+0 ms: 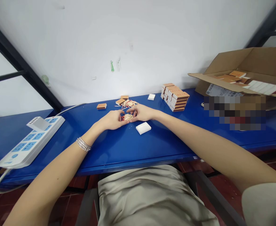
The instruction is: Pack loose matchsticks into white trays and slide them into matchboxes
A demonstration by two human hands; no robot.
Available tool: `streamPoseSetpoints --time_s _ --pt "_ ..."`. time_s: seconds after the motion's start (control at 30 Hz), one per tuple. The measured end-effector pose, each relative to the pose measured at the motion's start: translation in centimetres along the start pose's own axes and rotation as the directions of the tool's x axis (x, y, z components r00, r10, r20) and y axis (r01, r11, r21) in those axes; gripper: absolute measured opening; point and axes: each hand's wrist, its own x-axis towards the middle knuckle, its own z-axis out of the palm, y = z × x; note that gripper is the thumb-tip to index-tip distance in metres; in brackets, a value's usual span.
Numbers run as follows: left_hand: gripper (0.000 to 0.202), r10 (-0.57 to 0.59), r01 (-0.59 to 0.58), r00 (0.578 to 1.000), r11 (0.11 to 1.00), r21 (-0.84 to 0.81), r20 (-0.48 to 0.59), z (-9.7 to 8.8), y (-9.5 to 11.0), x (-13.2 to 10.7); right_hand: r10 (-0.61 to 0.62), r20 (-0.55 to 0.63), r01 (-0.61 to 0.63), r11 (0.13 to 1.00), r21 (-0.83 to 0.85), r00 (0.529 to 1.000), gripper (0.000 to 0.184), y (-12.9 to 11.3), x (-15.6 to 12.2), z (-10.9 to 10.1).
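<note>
A bundle of red-tipped matches (127,117) lies between my two hands on the blue table. My left hand (114,120) curls round its left side, thumb and fingers closed in on the sticks. From the right, my right hand (141,113) closes on the same bundle with bent fingers. Just behind them is a loose pile of matches (130,103), spread in different directions. A white matchbox tray (143,128) rests in front of my right hand. To the left of the pile sits an orange-brown matchbox (101,106).
Stacked matchboxes (175,96) stand at the right rear. Beyond them an open cardboard box (236,84) holds more matchboxes. A white power strip (32,141) lies at the left with its cable. A small white piece (151,97) is near the wall. A blurred patch covers part of the right side.
</note>
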Motion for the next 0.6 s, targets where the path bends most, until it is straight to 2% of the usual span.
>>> streamPoseSetpoints --time_s 0.13,0.33,0.6 --pt "0.062 0.042 -0.042 0.999 0.999 -0.01 -0.011 0.13 -0.35 0.14 -0.094 -0.002 0.093 0.992 -0.084 0.996 0.064 -0.32 0.1 0.07" --pt "0.064 -0.002 0.002 1.0 1.0 -0.011 0.003 -0.17 -0.1 0.1 -0.06 0.053 0.063 0.995 -0.073 0.997 0.066 -0.23 0.33 0.11" --pt "0.058 0.024 -0.023 1.0 0.998 -0.065 0.003 0.05 -0.94 0.48 -0.123 0.042 0.126 0.99 -0.064 0.991 0.056 -0.4 0.02 0.16"
